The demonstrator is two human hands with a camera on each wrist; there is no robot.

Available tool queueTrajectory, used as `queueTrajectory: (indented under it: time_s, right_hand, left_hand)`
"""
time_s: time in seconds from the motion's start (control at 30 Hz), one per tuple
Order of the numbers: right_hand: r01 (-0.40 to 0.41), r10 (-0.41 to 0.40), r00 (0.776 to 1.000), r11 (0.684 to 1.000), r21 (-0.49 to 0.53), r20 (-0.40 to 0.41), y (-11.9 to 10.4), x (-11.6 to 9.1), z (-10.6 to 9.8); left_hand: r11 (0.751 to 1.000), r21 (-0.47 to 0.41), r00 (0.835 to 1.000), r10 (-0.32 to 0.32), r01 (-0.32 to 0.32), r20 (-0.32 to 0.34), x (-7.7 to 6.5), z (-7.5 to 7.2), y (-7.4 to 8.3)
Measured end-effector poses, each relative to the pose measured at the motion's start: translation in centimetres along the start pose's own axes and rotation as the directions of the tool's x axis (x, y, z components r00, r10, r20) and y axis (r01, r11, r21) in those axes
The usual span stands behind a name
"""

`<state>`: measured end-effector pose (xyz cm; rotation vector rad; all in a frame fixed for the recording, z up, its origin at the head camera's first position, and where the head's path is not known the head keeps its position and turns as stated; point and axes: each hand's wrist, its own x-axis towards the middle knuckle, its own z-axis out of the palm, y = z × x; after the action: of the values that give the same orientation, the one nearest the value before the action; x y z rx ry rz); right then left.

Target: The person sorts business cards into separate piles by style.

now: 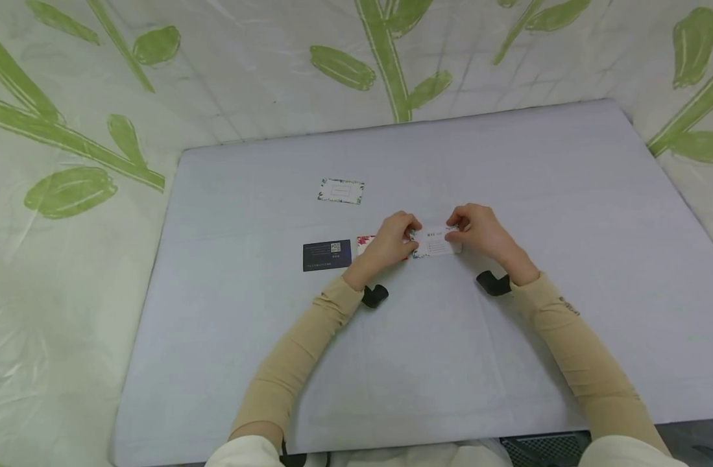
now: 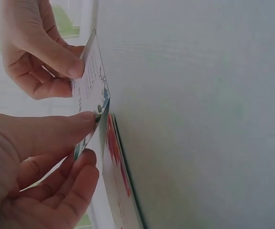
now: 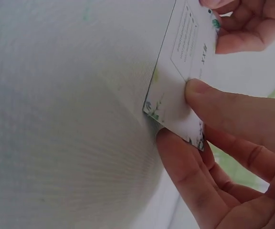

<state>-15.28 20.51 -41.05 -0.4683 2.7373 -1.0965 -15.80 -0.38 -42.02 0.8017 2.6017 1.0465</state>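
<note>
A white card (image 1: pixel 435 244) with printed lines and leafy decorated corners is held between both hands. My left hand (image 1: pixel 391 237) pinches its left end between thumb and fingers; my right hand (image 1: pixel 483 231) pinches the right end the same way. In the right wrist view the card (image 3: pixel 175 71) is tilted, its lower edge close to the cloth; whether it touches cannot be told. Beneath my left hand lies a white card with red flowers (image 1: pixel 364 241), partly hidden by that hand. Left of it is a dark card (image 1: pixel 327 255) bearing a small QR code.
Farther back on the table (image 1: pixel 233 324) lies another white card with a leafy border (image 1: pixel 341 191). Black wrist-worn pieces stick out below the left wrist (image 1: pixel 375 296) and the right wrist (image 1: pixel 493 283). A pale curtain with green painted leaves (image 1: pixel 342 67) rises behind the table.
</note>
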Motion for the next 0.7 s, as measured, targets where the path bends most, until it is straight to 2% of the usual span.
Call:
queueTrajectory:
  time_s: [0.17, 0.4, 0.7]
  right_hand:
    - [-0.018, 0.020, 0.999, 0.998, -0.060, 0.036, -0.20, 0.15, 0.18]
    - [-0.060, 0.071, 0.995, 0.984, -0.166, 0.064, -0.41, 0.02, 0.29]
    - [-0.013, 0.025, 0.998, 0.983, -0.185, 0.061, -0.29, -0.27, 0.37]
  left_hand:
    - [0.996, 0.080, 0.999, -0.035, 0.034, 0.009, 0.18, 0.37, 0.03]
    - [0.972, 0.222, 0.997, -0.071, 0.072, -0.014, 0.12, 0.49, 0.49]
    - [0.959, 0.272, 0.997, -0.079, 0.083, -0.026, 0.01, 0.69, 0.57]
